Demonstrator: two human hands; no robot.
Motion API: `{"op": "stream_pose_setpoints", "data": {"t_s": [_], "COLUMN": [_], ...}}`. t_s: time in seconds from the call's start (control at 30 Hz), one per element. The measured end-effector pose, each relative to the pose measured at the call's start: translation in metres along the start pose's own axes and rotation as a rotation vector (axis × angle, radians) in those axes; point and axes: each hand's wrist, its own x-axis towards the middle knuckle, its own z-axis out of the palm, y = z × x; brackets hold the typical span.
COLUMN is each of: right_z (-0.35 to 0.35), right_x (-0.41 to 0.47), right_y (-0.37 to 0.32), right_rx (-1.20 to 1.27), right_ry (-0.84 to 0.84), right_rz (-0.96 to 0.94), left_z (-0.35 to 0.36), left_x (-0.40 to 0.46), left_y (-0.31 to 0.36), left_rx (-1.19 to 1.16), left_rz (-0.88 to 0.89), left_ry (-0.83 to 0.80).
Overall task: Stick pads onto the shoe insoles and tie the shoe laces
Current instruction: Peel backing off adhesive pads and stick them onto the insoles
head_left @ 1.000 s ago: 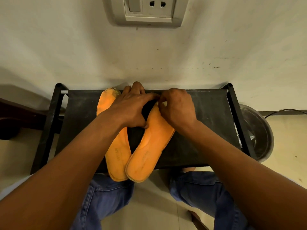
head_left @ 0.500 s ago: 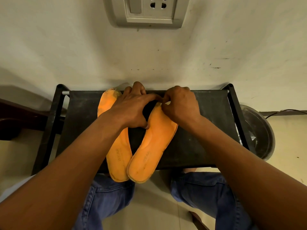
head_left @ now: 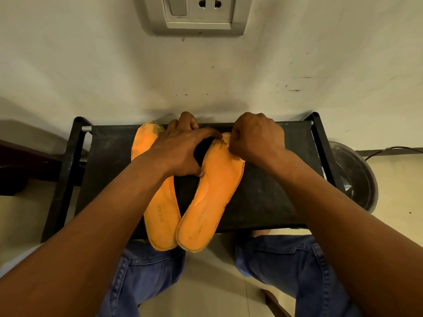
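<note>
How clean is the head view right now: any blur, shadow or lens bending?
Head view: warm, dim light; hands cast a soft shadow on the wall behind the rack; the wide angle stretches the forearms at the frame edges; the insoles and the rack look sharp.

My left hand (head_left: 183, 149) covers the middle of the left insole (head_left: 160, 209); my right hand (head_left: 256, 138) hides the right insole (head_left: 212, 197) toe; its print is unreadable.

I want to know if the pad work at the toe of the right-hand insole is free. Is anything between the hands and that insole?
Nothing visible is. The right hand already pinches at the toe of the right insole, and the left hand rests across both it and the left insole. No pad is clearly visible.
</note>
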Motion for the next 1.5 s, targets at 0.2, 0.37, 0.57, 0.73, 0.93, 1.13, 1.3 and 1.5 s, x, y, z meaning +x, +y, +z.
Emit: {"op": "stream_pose_setpoints", "data": {"t_s": [0.2, 0.37, 0.57, 0.73, 0.93, 1.13, 1.3, 1.5], "right_z": [0.004, 0.004, -0.002, 0.002, 0.008, -0.001, 0.001, 0.01], "right_x": [-0.004, -0.005, 0.003, 0.006, 0.007, 0.008, 0.007, 0.008], "right_y": [-0.014, -0.012, 0.002, -0.002, -0.001, 0.0, 0.001, -0.002], "right_rx": [0.09, -0.028, 0.046, 0.102, 0.145, -0.006, 0.0, 0.105], "right_ry": [-0.199, -0.062, 0.068, -0.026, 0.146, 0.015, 0.034, 0.183], "right_rz": [-0.13, -0.048, 0.131, 0.053, 0.05, 0.003, -0.021, -0.025], "left_z": [0.001, 0.005, 0.006, 0.006, 0.005, 0.007, 0.008, 0.008], "left_x": [0.001, 0.002, 0.002, 0.003, 0.003, 0.002, 0.004, 0.004], "left_y": [0.003, 0.003, 0.004, 0.004, 0.008, 0.01, 0.01, 0.012], "left_rx": [-0.027, -0.016, -0.019, -0.011, -0.001, -0.028, -0.029, -0.033], "left_rz": [-0.003, 0.006, -0.011, -0.024, -0.018, -0.024, -0.038, -0.051], "left_ry": [-0.003, 0.011, 0.022, 0.027, 0.017, 0.01, 0.003, -0.008]}}
